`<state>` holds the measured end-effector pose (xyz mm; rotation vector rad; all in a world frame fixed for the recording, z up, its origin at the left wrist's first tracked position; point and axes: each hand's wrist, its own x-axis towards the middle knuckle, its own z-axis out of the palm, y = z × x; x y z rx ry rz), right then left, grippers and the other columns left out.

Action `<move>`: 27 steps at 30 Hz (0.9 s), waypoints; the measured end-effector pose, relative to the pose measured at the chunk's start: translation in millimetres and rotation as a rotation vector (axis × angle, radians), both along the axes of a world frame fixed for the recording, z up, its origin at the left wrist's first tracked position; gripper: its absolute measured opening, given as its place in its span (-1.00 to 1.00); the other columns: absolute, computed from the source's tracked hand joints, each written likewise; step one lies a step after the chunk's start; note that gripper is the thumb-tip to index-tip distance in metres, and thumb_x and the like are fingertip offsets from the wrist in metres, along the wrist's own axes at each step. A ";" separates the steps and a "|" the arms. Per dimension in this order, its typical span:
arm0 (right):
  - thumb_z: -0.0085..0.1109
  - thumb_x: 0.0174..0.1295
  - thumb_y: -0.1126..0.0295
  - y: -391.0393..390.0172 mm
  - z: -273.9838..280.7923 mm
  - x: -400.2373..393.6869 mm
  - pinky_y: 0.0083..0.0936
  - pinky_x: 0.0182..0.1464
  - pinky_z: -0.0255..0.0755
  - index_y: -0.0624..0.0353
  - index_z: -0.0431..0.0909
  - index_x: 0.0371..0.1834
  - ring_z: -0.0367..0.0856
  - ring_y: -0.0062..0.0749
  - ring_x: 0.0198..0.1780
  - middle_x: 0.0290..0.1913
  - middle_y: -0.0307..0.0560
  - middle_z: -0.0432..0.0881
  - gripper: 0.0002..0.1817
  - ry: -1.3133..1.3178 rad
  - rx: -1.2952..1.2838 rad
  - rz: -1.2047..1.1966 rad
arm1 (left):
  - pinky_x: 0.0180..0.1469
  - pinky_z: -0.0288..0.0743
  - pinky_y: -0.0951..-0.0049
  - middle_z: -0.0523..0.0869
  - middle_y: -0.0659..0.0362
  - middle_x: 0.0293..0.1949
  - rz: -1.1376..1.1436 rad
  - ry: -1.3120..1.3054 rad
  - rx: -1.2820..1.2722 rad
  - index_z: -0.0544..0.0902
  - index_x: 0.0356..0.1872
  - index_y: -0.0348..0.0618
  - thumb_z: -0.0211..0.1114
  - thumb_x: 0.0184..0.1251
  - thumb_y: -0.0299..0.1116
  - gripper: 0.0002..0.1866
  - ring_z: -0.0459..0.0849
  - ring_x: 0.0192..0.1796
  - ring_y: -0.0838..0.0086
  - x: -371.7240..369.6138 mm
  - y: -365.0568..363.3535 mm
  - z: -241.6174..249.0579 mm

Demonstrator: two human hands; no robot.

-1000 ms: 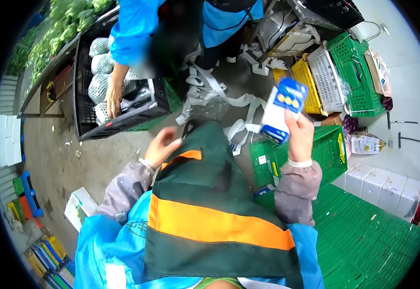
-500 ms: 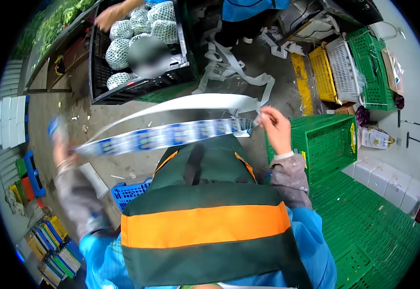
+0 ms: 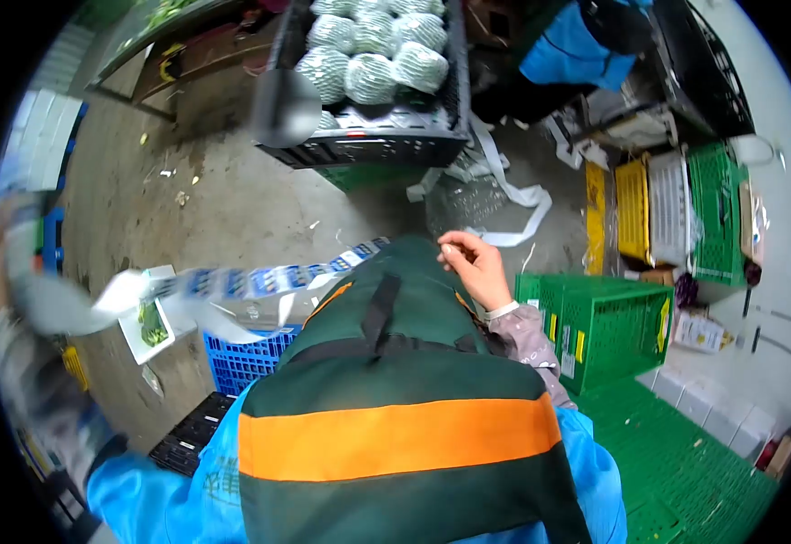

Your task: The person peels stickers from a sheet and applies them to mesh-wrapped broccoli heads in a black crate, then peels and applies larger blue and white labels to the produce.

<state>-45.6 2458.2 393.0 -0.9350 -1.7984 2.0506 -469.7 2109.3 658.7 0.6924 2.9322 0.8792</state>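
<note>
1. L hand [image 3: 0, 258]: far L edge of view, arm out to the side, badly motion-blurred; can't tell how far open it is or what it grips.
2. Printed label strip [image 3: 273, 281], blue & white: runs from nr the L hand's side across to the apron [image 3: 395, 444], R end by the apron's upper edge; L part blurred.
3. Blank white tape [image 3: 125, 292]: loops alongside & below the label strip on the L, partly smeared by motion.
4. R hand [image 3: 475, 272]: just R of the apron's upper part, fingers half curled, tips nr the thumb, nothing visible in the grasp; can't tell if something thin is pinched. It's apart from the strip's R end.
5. Below strip, L of apron: blue mesh crate [image 3: 237, 364], w/ black crate [image 3: 187, 440] nearer the body. White box [image 3: 172, 308] w/ leafy greens [image 3: 151, 325] sits L of the blue crate.
6. Top ctr: black produce crate [image 3: 368, 150] w/ round produce in white netting [image 3: 373, 80].
7. R of R hand: green crate [image 3: 586, 340], open side showing; behind it, yellow basket [image 3: 632, 208] & white basket [image 3: 668, 204] side by side.
8. Floor ahead: loose white strip [image 3: 530, 197], crumpled. Co-worker in blue [image 3: 570, 47], top R.
</note>
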 end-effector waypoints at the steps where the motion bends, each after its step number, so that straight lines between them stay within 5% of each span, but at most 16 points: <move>1: 0.13 0.24 0.40 -0.5 23.1 -17.4 -0.69 -0.25 0.44 0.22 0.56 -0.11 0.55 -0.66 -0.33 -0.33 -0.20 0.63 -0.79 0.053 -0.059 0.061 | -0.35 0.49 0.48 0.67 0.22 -0.35 -0.106 -0.203 0.015 0.62 -0.21 -0.25 0.29 0.09 -0.37 -0.75 0.62 -0.35 0.52 28.7 46.9 -20.7; 4: 0.09 0.29 0.27 -5.5 76.5 -60.0 -0.61 -0.16 0.44 0.23 0.46 0.09 0.54 -0.58 -0.18 -0.13 -0.12 0.62 -0.63 0.202 -0.211 0.249 | -0.32 0.45 0.57 0.67 0.21 -0.40 -0.535 -0.740 -0.073 0.68 -0.41 -0.24 0.38 0.00 -0.42 -0.86 0.59 -0.35 0.61 119.9 132.7 -85.3; 6: 0.11 0.28 0.26 -14.0 97.1 -78.9 -0.61 -0.17 0.45 0.22 0.36 0.20 0.54 -0.54 -0.14 -0.03 -0.09 0.58 -0.53 0.250 -0.274 0.407 | -0.30 0.50 0.58 0.70 0.22 -0.43 -0.783 -0.911 0.207 0.69 -0.30 -0.30 0.41 0.07 -0.42 -0.81 0.61 -0.36 0.65 148.9 147.1 -130.5; 11: 0.25 0.18 0.35 -40.5 113.1 -113.5 -0.73 -0.30 0.42 0.30 0.54 -0.05 0.53 -0.70 -0.30 -0.28 -0.25 0.63 -0.67 0.018 -0.239 0.463 | -0.07 0.50 0.56 0.70 0.16 -0.27 -0.734 -1.076 0.518 0.64 -0.17 -0.32 0.36 0.10 -0.49 -0.75 0.62 -0.19 0.60 155.4 149.4 -154.7; 17: 0.26 0.15 0.44 -54.2 100.4 -159.5 -0.71 -0.30 0.44 0.32 0.61 -0.23 0.52 -0.72 -0.34 -0.36 -0.26 0.64 -0.81 -0.064 -0.158 0.544 | -0.47 0.42 0.66 0.67 0.21 -0.56 -0.411 -1.127 0.471 0.62 -0.53 -0.29 0.47 -0.01 -0.39 -0.80 0.56 -0.51 0.71 137.4 125.1 -186.4; 19: 0.27 0.10 0.49 -27.9 99.9 -183.4 -0.66 -0.31 0.44 0.35 0.60 -0.27 0.52 -0.68 -0.37 -0.39 -0.22 0.64 -0.83 -0.051 0.286 0.655 | -0.47 0.42 0.63 0.68 0.24 -0.55 -0.422 -1.155 0.454 0.67 -0.46 -0.31 0.48 -0.03 -0.37 -0.78 0.55 -0.49 0.72 127.1 111.4 -177.8; 24: 0.09 0.22 0.44 95.7 46.2 -279.4 -0.57 -0.25 0.43 0.31 0.45 -0.08 0.48 -0.62 -0.33 -0.35 -0.25 0.55 -0.76 -0.109 0.431 0.623 | -0.35 0.47 0.59 0.70 0.22 -0.53 -0.491 -1.142 0.179 0.71 -0.40 -0.30 0.50 -0.04 -0.31 -0.74 0.58 -0.43 0.70 78.7 64.1 -166.6; 26: 0.18 0.16 0.31 122.7 -7.2 -319.4 -0.43 -0.08 0.44 0.26 0.48 -0.04 0.59 -0.37 -0.16 -0.21 -0.01 0.62 -0.65 -0.127 0.637 0.589 | -0.32 0.48 0.59 0.72 0.21 -0.50 -0.434 -1.152 0.235 0.71 -0.37 -0.28 0.49 -0.03 -0.33 -0.75 0.60 -0.39 0.68 74.2 45.4 -176.1; 27: 0.22 0.14 0.30 127.4 -28.3 -339.8 -0.49 -0.16 0.44 0.27 0.47 -0.02 0.57 -0.45 -0.20 -0.23 -0.05 0.61 -0.62 -0.157 0.634 0.654 | -0.29 0.48 0.60 0.73 0.19 -0.46 -0.307 -1.142 0.201 0.71 -0.36 -0.28 0.48 -0.01 -0.36 -0.77 0.62 -0.36 0.67 75.7 44.8 -171.5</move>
